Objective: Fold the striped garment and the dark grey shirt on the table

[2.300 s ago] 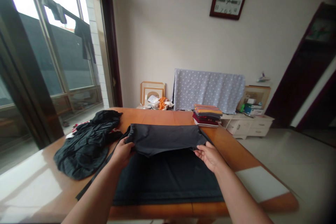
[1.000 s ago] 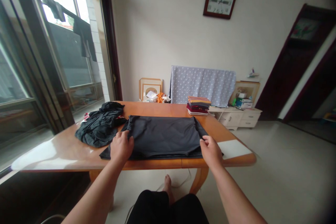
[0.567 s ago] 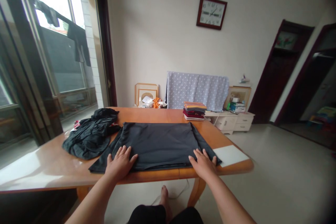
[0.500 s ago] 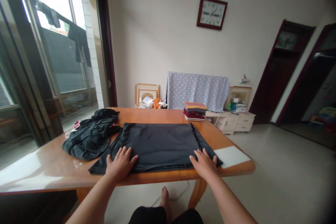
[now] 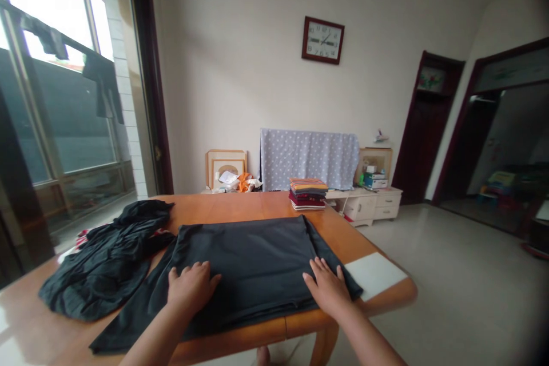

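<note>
A dark garment (image 5: 253,263), folded into a broad rectangle, lies across the wooden table in front of me. Corners of it flare out on both sides; its exact kind I cannot tell. My left hand (image 5: 191,287) rests on its left part, fingers a little bent and thumb held apart. On the right part, my right hand (image 5: 326,286) lies flat with spread fingers, close to the flared right corner. A crumpled heap of dark clothes (image 5: 105,269) sits to the left, with some red and white cloth showing beneath it.
A stack of folded clothes (image 5: 307,194) stands at the table's far edge. A white sheet (image 5: 375,274) lies at the right corner of the wooden table (image 5: 240,204). Behind are a cloth with white dots (image 5: 309,160) and a low white cabinet (image 5: 362,207).
The view has turned and tilted, so the table sits lower. My left hand's fingers are more bent than before. Both hands stay on the garment, which keeps its folded shape.
</note>
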Action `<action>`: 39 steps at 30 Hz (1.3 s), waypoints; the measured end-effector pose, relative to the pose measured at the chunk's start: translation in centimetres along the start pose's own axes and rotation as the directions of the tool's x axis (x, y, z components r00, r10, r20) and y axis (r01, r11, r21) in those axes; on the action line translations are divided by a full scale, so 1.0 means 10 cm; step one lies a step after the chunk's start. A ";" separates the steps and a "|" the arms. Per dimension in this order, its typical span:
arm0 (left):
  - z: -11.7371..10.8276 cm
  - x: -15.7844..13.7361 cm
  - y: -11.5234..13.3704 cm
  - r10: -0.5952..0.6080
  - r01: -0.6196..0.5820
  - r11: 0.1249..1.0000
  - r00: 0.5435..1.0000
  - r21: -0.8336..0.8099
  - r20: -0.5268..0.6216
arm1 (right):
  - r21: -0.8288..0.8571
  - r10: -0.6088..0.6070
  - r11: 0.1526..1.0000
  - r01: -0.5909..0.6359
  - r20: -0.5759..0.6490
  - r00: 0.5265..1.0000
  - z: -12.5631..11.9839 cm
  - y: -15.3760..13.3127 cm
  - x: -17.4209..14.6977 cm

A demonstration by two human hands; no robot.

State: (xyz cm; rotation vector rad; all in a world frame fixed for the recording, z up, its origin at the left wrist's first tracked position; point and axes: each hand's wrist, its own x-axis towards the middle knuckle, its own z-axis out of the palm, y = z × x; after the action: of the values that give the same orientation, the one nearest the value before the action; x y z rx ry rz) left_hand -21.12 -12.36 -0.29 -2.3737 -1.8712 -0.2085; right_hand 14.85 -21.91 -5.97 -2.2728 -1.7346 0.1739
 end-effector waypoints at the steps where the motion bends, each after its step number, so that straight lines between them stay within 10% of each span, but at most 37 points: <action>1: -0.03 0.07 0.09 0.018 -0.018 1.000 1.000 0.002 -0.021 | 0.017 -0.006 1.000 0.006 -0.011 1.000 0.01 0.02 -0.01; 5: -0.08 0.38 0.67 0.233 -0.236 0.959 0.972 -0.156 -0.035 | 0.117 -0.031 0.992 0.039 -0.071 0.997 -0.06 0.08 0.01; 16: 0.14 0.65 2.21 0.704 -0.656 0.596 0.704 -0.462 -0.092 | 0.191 -0.074 0.978 0.088 -0.078 0.994 -0.19 0.71 0.03; 22: 0.30 0.49 2.32 0.702 -0.654 0.576 0.703 -0.490 -0.112 | 0.569 0.053 0.821 0.048 -0.160 0.986 -0.43 0.75 0.29; 30: 0.25 0.51 2.25 0.737 -0.634 0.532 0.673 -0.561 -0.061 | 0.968 -0.006 0.089 -0.234 0.235 0.972 -0.36 0.48 1.12; 39: 0.38 0.63 2.29 0.642 -0.514 0.573 0.766 -0.638 -0.041 | 0.950 0.233 0.088 -0.301 0.274 0.933 -0.39 0.84 1.82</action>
State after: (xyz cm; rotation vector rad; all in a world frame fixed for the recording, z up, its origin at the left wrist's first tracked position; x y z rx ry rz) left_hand 2.75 -11.05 -2.99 -3.4329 -1.0118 -0.6241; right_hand 28.62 -7.10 -3.35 -1.3906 -0.6157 1.1190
